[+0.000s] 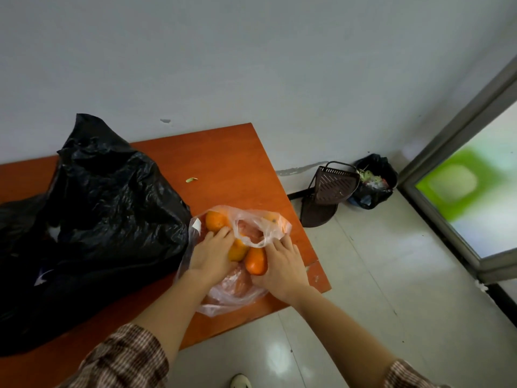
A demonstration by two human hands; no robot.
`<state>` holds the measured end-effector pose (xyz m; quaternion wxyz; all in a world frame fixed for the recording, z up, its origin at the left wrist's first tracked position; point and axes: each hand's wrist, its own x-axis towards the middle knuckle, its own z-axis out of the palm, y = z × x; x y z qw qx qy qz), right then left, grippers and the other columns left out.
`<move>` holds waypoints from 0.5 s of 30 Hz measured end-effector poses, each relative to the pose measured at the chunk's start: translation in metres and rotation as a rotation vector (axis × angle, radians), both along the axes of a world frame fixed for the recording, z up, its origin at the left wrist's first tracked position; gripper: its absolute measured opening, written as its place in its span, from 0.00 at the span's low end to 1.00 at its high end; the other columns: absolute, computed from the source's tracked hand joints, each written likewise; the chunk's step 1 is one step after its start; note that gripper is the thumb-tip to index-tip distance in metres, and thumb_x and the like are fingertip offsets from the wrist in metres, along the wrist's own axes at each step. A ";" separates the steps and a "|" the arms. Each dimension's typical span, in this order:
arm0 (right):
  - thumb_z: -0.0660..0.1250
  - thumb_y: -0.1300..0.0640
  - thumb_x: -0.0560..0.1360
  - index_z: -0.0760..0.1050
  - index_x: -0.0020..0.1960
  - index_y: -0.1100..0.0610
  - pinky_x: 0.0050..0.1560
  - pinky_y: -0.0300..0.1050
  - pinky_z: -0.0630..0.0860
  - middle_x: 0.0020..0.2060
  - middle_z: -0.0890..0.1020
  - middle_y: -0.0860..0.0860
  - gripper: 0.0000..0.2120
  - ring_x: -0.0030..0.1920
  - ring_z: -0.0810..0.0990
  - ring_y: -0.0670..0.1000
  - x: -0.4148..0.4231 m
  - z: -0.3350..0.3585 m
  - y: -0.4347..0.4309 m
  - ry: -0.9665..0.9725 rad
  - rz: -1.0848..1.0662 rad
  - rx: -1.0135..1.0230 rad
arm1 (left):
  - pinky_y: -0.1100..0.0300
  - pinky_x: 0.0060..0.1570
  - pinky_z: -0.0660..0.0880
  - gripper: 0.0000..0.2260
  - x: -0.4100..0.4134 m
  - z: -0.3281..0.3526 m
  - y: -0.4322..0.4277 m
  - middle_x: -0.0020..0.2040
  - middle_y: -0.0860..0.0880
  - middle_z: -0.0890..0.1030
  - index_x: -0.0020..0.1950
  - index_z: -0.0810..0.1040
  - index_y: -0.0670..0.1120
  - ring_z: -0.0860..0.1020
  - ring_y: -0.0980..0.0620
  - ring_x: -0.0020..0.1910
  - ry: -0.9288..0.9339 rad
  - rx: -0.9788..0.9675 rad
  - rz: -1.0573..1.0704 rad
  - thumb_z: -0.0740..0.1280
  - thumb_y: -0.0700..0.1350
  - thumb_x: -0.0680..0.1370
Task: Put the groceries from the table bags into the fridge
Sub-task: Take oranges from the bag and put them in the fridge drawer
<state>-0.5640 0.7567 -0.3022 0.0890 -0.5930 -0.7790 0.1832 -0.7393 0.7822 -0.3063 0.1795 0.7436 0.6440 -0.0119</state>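
A clear plastic bag (253,228) of oranges lies on the right end of the orange-brown table (223,158). My left hand (212,254) rests inside the bag, its fingers wrapped round a yellowish orange (237,252). My right hand (282,266) grips a deeper orange one (256,261) beside it. Another orange (215,219) sits at the bag's far side, under the fingertips of my left hand. A large black bag (112,205) stands crumpled to the left, its contents hidden. The fridge is out of sight.
A second black bag (19,219) lies at the table's left edge. A small green scrap (192,179) lies on the tabletop. On the tiled floor to the right stand a brown dustpan (333,189) and a black-lined waste bin (375,182). A glass door (475,186) is at far right.
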 end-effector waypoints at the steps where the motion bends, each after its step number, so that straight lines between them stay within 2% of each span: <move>1: 0.70 0.43 0.66 0.64 0.71 0.50 0.63 0.50 0.63 0.70 0.69 0.47 0.35 0.70 0.62 0.55 0.002 0.005 -0.003 0.027 0.005 0.010 | 0.51 0.49 0.74 0.29 -0.004 0.003 -0.006 0.66 0.55 0.69 0.71 0.65 0.54 0.71 0.45 0.60 -0.034 0.008 0.020 0.69 0.56 0.72; 5: 0.71 0.39 0.65 0.62 0.70 0.46 0.60 0.53 0.62 0.68 0.69 0.46 0.37 0.65 0.64 0.54 0.003 0.031 -0.020 0.102 0.022 0.033 | 0.50 0.51 0.74 0.33 -0.017 0.029 -0.035 0.68 0.54 0.70 0.71 0.63 0.57 0.74 0.45 0.62 -0.158 0.042 0.140 0.70 0.62 0.70; 8: 0.70 0.37 0.65 0.60 0.70 0.43 0.63 0.57 0.63 0.68 0.69 0.45 0.37 0.66 0.64 0.54 0.001 0.052 -0.044 0.177 0.006 0.052 | 0.50 0.52 0.74 0.32 -0.021 0.057 -0.061 0.67 0.51 0.71 0.70 0.65 0.56 0.75 0.44 0.60 -0.238 0.104 0.198 0.71 0.60 0.69; 10: 0.71 0.39 0.65 0.61 0.69 0.42 0.62 0.55 0.63 0.66 0.70 0.44 0.36 0.64 0.66 0.53 0.003 0.068 -0.065 0.232 -0.050 0.086 | 0.50 0.54 0.73 0.31 -0.021 0.078 -0.079 0.67 0.50 0.71 0.69 0.67 0.54 0.75 0.42 0.60 -0.307 0.161 0.211 0.72 0.59 0.69; 15: 0.74 0.44 0.64 0.64 0.69 0.48 0.59 0.52 0.64 0.61 0.73 0.47 0.37 0.59 0.70 0.52 0.031 0.110 -0.134 0.257 -0.195 0.226 | 0.47 0.56 0.75 0.30 0.009 0.126 -0.127 0.66 0.51 0.72 0.67 0.67 0.55 0.75 0.45 0.61 -0.433 0.304 0.106 0.72 0.59 0.68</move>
